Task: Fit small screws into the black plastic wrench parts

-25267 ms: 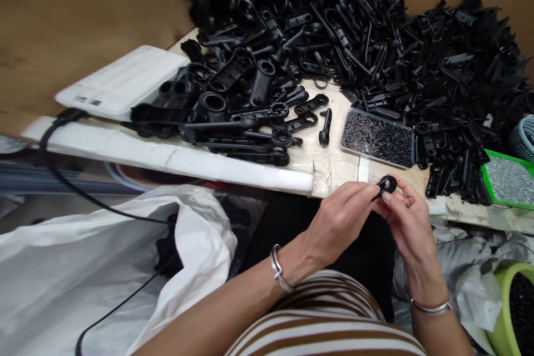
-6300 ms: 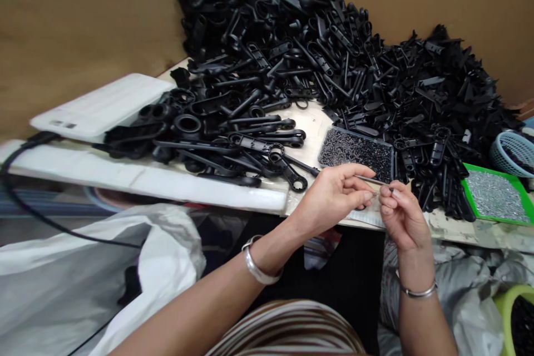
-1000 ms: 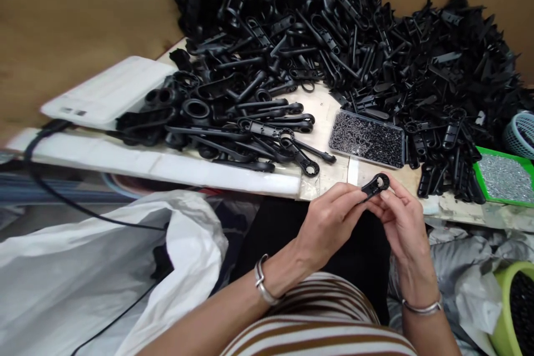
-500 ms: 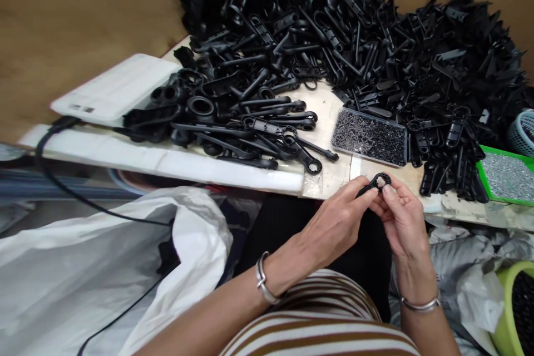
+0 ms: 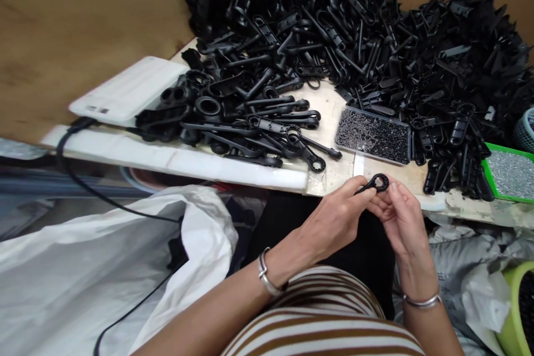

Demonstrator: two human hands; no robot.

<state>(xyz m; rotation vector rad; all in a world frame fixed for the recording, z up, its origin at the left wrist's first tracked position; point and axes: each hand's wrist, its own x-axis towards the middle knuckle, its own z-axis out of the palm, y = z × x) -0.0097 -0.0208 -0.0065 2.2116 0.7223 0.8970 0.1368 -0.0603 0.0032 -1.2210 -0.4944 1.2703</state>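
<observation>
Over my lap, at the table's front edge, my left hand (image 5: 334, 217) pinches a black plastic handle part with a ring end (image 5: 380, 182). The ring points up and to the right, while my fingers cover most of the shank. My right hand (image 5: 403, 217) is curled beside the ring, thumb and fingertips close together at its right side. Whatever lies between those fingertips is too small or hidden to make out. Just beyond my hands is a clear box (image 5: 373, 134) of small black pieces. Similar ring-ended parts (image 5: 308, 153) lie loose to its left.
A large heap of black plastic parts (image 5: 334, 28) covers the table's back. At left lies a white flat device (image 5: 129, 86) with a black cable (image 5: 83, 192). A green tray (image 5: 511, 172) holds small silvery pieces. Below are a white sack (image 5: 200, 222) and a yellow-green bucket (image 5: 511, 295).
The view has shifted slightly, so the table things appear a little farther right. My right thumb has drawn slightly away from the ring; my left hand keeps its grip on the part.
</observation>
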